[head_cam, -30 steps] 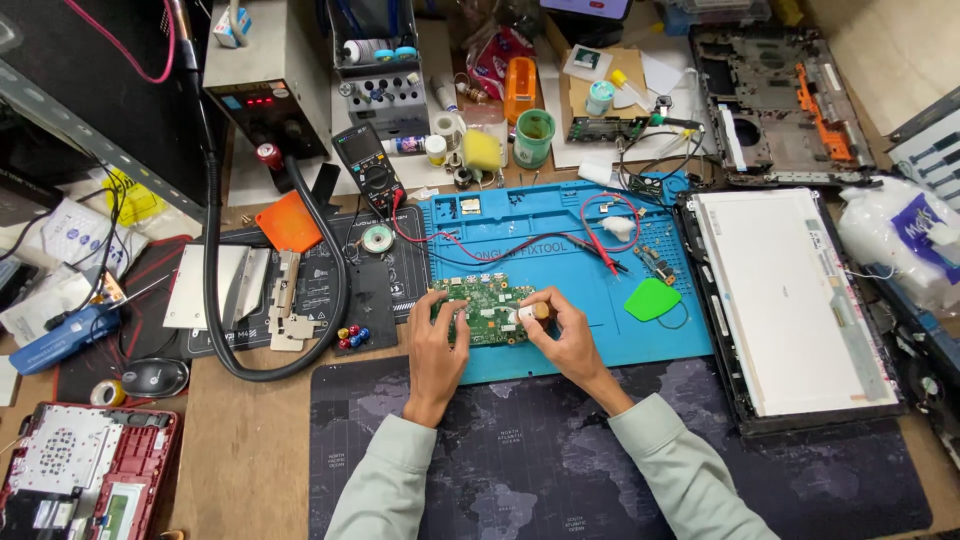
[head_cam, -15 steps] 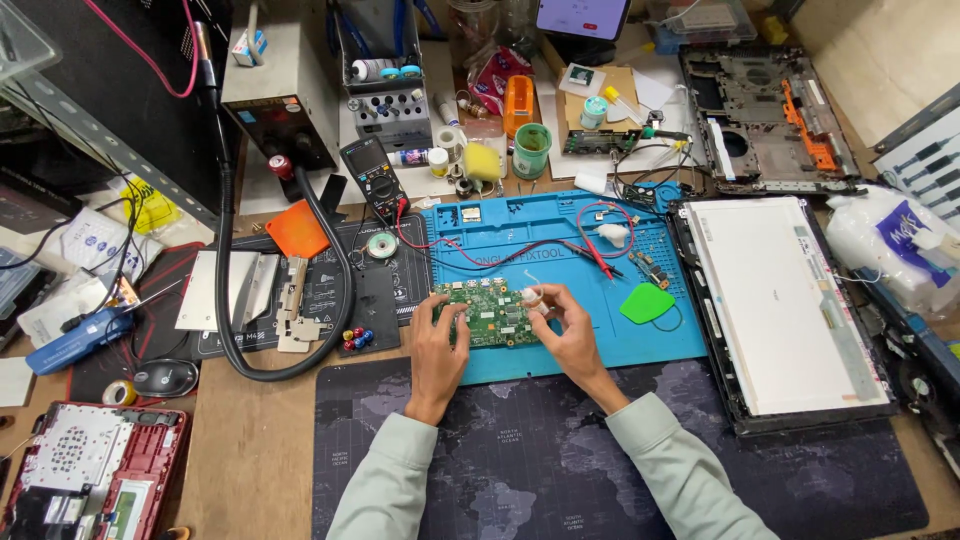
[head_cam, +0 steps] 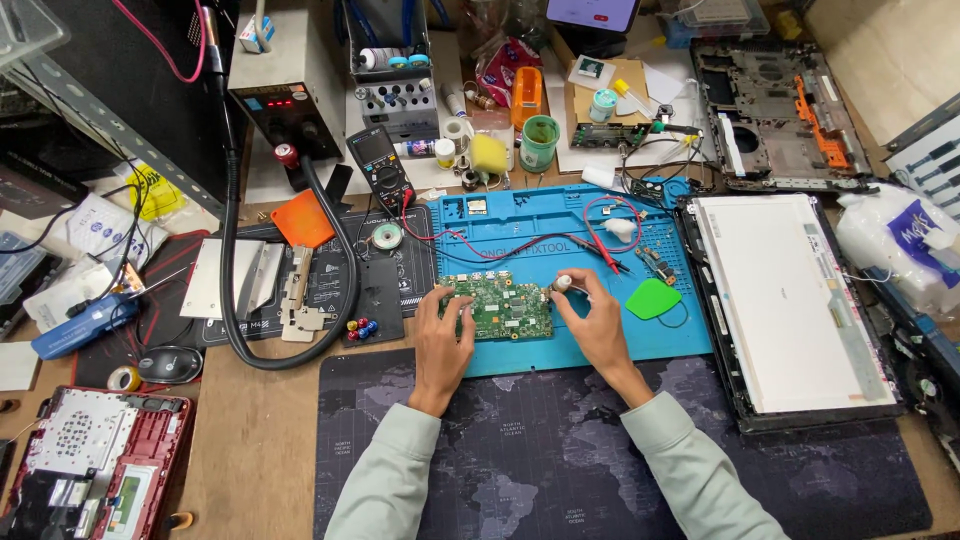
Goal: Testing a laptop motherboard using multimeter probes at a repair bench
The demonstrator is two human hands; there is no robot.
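A green circuit board (head_cam: 505, 308) lies on a blue work mat (head_cam: 580, 345). My left hand (head_cam: 443, 342) grips the board's left edge, thumb and fingers on either side of it. My right hand (head_cam: 598, 325) pinches a small tool with a white cap (head_cam: 562, 284), held upright at the board's upper right corner. Both sleeves are pale green.
Red and black multimeter leads (head_cam: 600, 250) and a green pick (head_cam: 653, 298) lie on the blue mat. A laptop screen panel (head_cam: 790, 300) lies to the right, with a laptop chassis (head_cam: 770, 110) behind it. To the left are a multimeter (head_cam: 378, 160) and a black hose (head_cam: 232, 260). A dark desk mat (head_cam: 540, 460) lies in front.
The head camera has shifted slightly. Both hands have stayed at the circuit board, with the right hand still at its right edge.
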